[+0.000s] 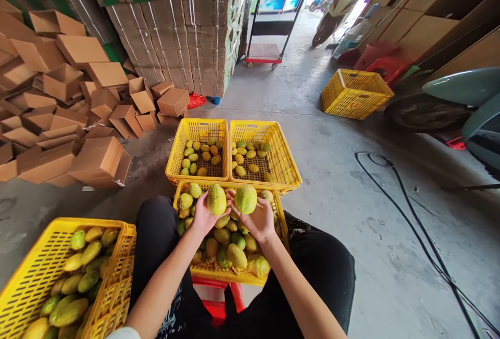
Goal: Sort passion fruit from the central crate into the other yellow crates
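Note:
My left hand (203, 216) is closed round a yellow-green papaya (216, 200), its thumb and fingers at the fruit's sides. In my right hand (259, 222) rests a second, greener papaya (246, 200), cupped by palm and fingers. The two fruits are held side by side, a small gap apart, above a yellow plastic crate (230, 276) between my knees. That crate is full of papayas (236, 255), green to yellow; my forearms hide part of them. Just beyond stand two more yellow crates, the left one (195, 177) and the right one (287, 159), each with several papayas on its bottom.
Another yellow crate (35, 271) with papayas stands at my left. Loose cardboard boxes (94, 157) lie in a heap behind it, beside stacked flattened cartons (172, 37). Farther off are a hand cart (269, 52) and a yellow crate (353, 94). A black cable (414, 214) crosses the floor near a scooter (469, 104).

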A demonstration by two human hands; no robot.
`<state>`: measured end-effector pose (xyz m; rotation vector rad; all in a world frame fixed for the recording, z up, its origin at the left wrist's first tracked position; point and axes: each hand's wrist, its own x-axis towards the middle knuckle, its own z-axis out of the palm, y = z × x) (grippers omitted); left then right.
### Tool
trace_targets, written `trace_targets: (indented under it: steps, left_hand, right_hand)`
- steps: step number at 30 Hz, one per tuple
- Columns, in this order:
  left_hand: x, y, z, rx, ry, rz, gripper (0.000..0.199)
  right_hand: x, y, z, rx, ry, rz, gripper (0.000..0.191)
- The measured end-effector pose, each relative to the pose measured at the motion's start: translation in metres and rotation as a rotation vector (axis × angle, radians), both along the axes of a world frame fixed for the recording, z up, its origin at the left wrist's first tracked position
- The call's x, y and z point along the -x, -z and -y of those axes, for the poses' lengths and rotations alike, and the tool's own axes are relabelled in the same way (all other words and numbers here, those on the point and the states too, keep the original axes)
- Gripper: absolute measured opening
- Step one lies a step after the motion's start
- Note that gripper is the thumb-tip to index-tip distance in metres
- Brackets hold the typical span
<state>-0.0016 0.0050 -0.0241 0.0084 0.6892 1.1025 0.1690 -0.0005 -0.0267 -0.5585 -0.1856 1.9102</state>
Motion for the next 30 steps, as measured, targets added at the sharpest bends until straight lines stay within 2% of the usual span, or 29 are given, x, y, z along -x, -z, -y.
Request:
trace_targets:
  steps: [7, 15, 22, 30]
  left_hand:
    - [-0.001, -0.006, -0.002, 0.021, -0.011, -0.036, 0.034]
    - [-0.005, -0.003, 0.001, 0.047, 0.060, -0.055, 0.043]
    - [-0.002, 0.004, 0.001, 0.024, -0.016, 0.024, 0.027]
    - [-0.001, -0.001, 0.002, -0.002, -0.032, 0.010, 0.025]
  right_hand:
    - [-0.005, 0.004, 0.000, 0.050, 0.075, 0.017, 0.026]
    - [0.003, 0.015, 0.001, 0.008, -0.087, 0.055, 0.026]
    - [0.000, 0.007, 0.002, 0.006, -0.046, -0.006, 0.032]
    - [-0.004, 0.005, 0.001, 0.035, 0.030, -0.027, 0.025]
